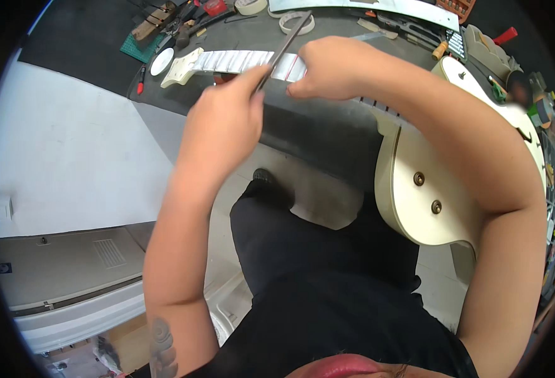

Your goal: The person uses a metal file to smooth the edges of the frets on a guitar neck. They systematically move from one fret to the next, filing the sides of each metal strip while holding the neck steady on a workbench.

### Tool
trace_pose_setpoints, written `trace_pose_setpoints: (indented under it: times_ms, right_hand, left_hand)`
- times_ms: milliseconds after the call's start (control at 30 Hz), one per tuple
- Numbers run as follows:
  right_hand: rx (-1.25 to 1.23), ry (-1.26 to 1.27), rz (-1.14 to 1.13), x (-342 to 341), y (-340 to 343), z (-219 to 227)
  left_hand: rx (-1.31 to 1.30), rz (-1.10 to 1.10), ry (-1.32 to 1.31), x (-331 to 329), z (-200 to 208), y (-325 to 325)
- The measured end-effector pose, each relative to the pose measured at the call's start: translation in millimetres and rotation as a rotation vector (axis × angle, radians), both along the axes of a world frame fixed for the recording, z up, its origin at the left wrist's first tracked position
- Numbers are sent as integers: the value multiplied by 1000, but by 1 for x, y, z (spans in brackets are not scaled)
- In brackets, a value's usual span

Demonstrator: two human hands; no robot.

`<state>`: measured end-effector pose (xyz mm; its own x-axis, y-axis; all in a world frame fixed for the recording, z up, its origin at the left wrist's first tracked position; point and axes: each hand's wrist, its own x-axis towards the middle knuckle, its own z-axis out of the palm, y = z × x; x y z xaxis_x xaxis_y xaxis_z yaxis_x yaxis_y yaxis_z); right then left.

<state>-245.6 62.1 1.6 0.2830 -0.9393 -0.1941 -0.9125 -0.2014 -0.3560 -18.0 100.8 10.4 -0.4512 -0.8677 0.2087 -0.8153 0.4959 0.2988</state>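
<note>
A cream electric guitar lies across the dark workbench, its body point(409, 208) at the right and its headstock point(180, 69) at the left. Pale tape strips cover much of the fretboard point(233, 61), with fret lines showing between them. In my left hand point(227, 120) is a slim dark metal file point(292, 39), slanting up and away across the neck. My right hand point(328, 66) is closed round the neck just right of the file, thumb on the near side; its other fingers are partly hidden. My right forearm passes over the guitar body.
Tape rolls point(296, 23) lie beyond the neck. At the far left are a small white dish point(162, 62), a red-and-black tool point(141, 80) and a green mat point(140, 47). Several hand tools crowd the bench's far and right edges. A white panel point(82, 145) stands at left.
</note>
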Motion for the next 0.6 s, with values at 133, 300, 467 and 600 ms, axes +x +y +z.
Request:
trace_pose_setpoints:
  times_ms: [133,300,467,600]
  right_hand:
    - [-27,-9,-18,-10,7,3]
    - [-83,-21,-26,-14,12,-3]
    - [-16,-30,-16,-12,5,5]
    - [-55,-63,3,-12,4,-2]
  left_hand:
    - [83,53,8,-2,1,23]
    - [9,49,-22,52,-16,120]
    - [17,-9,41,2,5,29]
    - [62,-34,26,-14,7,-8]
